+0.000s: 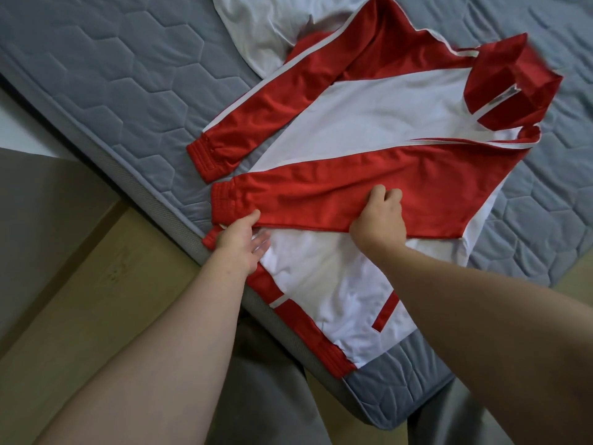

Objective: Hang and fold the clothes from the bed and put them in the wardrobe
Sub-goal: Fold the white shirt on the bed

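Red-and-white track jacket [369, 117] lies spread front-up on the grey quilted bed [112, 75], close to the mattress corner, with its red hem band [308, 332] running along the near edge and partly over it. Its red collar [513, 81] stands folded at the far right. The far sleeve [288, 88] lies along the jacket's outer side, its ribbed cuff resting on the mattress. The near sleeve [321, 194] is laid slantwise across the white chest, its cuff pointing toward the bed's edge. The left hand [240, 245] is near that cuff: its fingers [263, 244] are fairly straight and apart, lying on the white front just below the sleeve, with the thumb touching the sleeve's lower edge; they look slightly blurred. The right hand [380, 220] sits farther along the same sleeve, its fingers [378, 191] curled together into the red fabric and bunching it at the lower edge. A white garment [266, 24] lies crumpled on the bed beyond the jacket, touching the far sleeve near the shoulder. Beside the bed is a pale wooden floor [96, 284], and the person's grey trousers [272, 396] show at the bottom.
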The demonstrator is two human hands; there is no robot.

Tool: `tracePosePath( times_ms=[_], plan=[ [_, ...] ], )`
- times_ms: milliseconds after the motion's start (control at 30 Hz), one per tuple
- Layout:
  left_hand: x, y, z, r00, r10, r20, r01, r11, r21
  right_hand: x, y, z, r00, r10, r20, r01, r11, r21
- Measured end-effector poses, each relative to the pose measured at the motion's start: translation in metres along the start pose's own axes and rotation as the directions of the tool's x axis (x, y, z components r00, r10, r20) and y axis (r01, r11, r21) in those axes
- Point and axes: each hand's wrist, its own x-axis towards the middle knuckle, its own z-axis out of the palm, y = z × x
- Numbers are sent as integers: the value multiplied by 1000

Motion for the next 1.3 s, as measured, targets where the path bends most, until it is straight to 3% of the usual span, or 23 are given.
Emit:
tracePosePath(
  times_ms=[100,233,300,400,500,633,733,800,867,900,1000,1067,1133,1167,1200,1233,1267,1300],
  plan=[
    [4,-13,11,999,22,-29,-23,999,-32,0,37,-6,996,92,14,-91,990,-105],
    [2,-36,36,998,30,-51,-30,1000,-1,6,77,-24,962,272,-9,-272,960,-73],
    [-3,-52,54,999,10,-41,-8,998,57,9,96,-30,955,296,-3,-296,954,-42],
    [-16,-83,90,1000,6,-7,-5,991,136,14,116,-40,962,267,57,-270,962,41],
    [-31,-116,131,996,-35,79,17,978,209,20,132,-57,971,236,29,-237,965,111],
    [-53,-155,183,977,-104,188,49,960,277,19,170,-70,999,22,42,-17,994,-105],
    [-63,-170,213,974,-110,198,49,955,291,18,199,-75,998,-20,56,30,983,-181],
    [-62,-175,224,985,-88,145,33,938,346,16,215,-76,996,47,75,-39,993,-107],
    [-62,-178,229,989,-101,107,47,907,418,13,228,-75,967,221,125,-231,971,69],
    [-63,-180,232,987,-129,101,69,887,457,11,233,-73,930,331,160,-358,914,194],
    [-81,-191,242,975,-214,62,150,835,529,9,239,-67,748,611,259,-653,606,454],
    [-89,-202,248,963,-270,10,189,699,689,11,239,-63,620,716,321,-743,404,534],
    [-95,-201,255,957,-288,-30,162,446,880,11,235,-63,536,731,423,-762,204,614],
    [-95,-196,260,977,-210,-32,92,283,955,10,233,-67,512,718,471,-760,123,638],
    [-94,-187,264,999,-51,19,-15,90,996,8,231,-72,509,715,479,-754,104,648],
    [-92,-175,268,977,166,136,-117,-119,986,8,230,-76,534,721,441,-749,163,642],
    [-90,-162,270,899,343,273,-182,-275,944,8,228,-82,586,723,367,-736,285,614],
    [-90,-149,272,803,463,375,-224,-348,910,11,224,-91,651,698,297,-704,410,580]
  ],
)
